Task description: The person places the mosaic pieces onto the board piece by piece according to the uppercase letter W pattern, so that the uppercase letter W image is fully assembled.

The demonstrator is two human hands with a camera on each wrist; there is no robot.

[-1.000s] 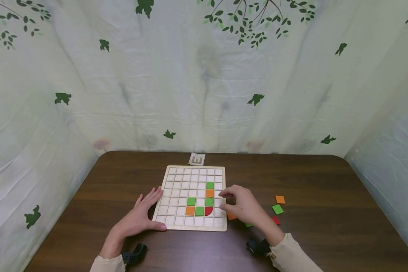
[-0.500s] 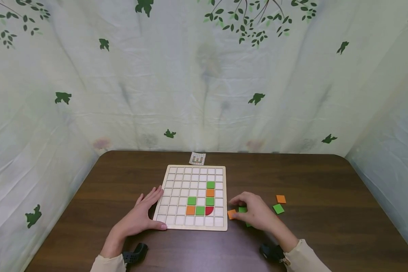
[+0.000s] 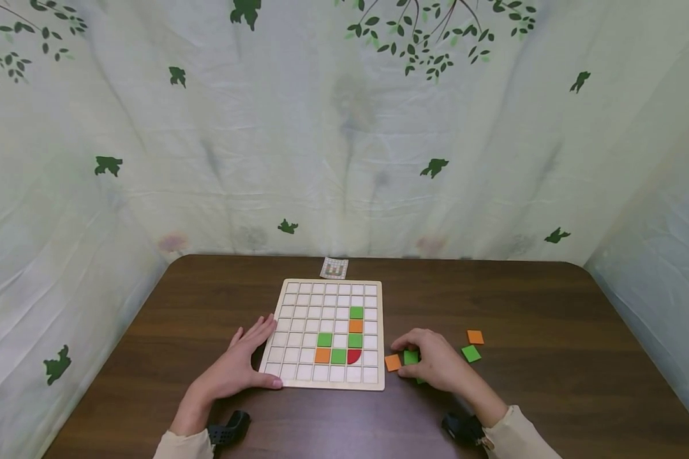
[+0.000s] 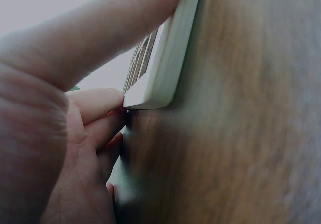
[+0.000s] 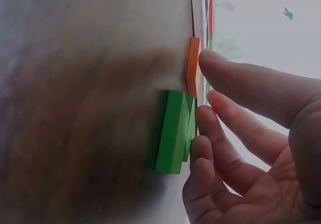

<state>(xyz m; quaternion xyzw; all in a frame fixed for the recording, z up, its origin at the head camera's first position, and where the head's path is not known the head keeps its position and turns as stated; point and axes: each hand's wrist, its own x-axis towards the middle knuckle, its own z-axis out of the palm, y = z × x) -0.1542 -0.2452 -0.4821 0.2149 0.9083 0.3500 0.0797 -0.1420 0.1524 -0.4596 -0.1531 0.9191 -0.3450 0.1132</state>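
A pale gridded board (image 3: 298, 384) lies on the table, with green, orange and red pieces set in some of its squares. My left hand (image 3: 235, 360) rests at its near left corner, fingers along the left edge and thumb at the front edge. In the left wrist view the thumb (image 4: 115, 28) touches the board's rim (image 4: 168, 73). Just right of the board, my right hand (image 3: 430, 360) is over loose tiles, thumb and fingers apart around a green tile (image 3: 411, 357). An orange tile (image 3: 393, 363) lies beside the thumb. Another green tile (image 5: 170, 133) shows in the right wrist view.
Farther right lie a loose orange tile (image 3: 474, 337) and a green tile (image 3: 471, 353). A small patterned card (image 3: 334, 268) sits behind the board. Beyond the table (image 3: 551, 357) hangs a pale curtain (image 3: 321, 159) printed with leaves and birds.
My right hand has moved right, from above the board's right edge to the loose tiles. A red piece seen earlier near the right forearm is now out of sight. The left hand stays put.
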